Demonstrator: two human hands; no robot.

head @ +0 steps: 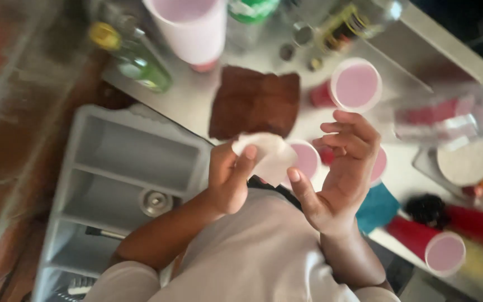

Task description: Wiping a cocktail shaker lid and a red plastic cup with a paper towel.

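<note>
White tissue (266,154) sits pinched in my left hand (229,178), thumb on top, just above my chest. My right hand (339,170) hovers at 3 o'clock, fingers loosely curled, holding nothing. Red cups (353,86) crowd the counter edge (454,39) at 1 o'clock; grey tray (124,162) at 9

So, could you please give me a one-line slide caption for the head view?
Left hand pinches a white tissue beside the open right hand, above a counter of red cups.
</note>
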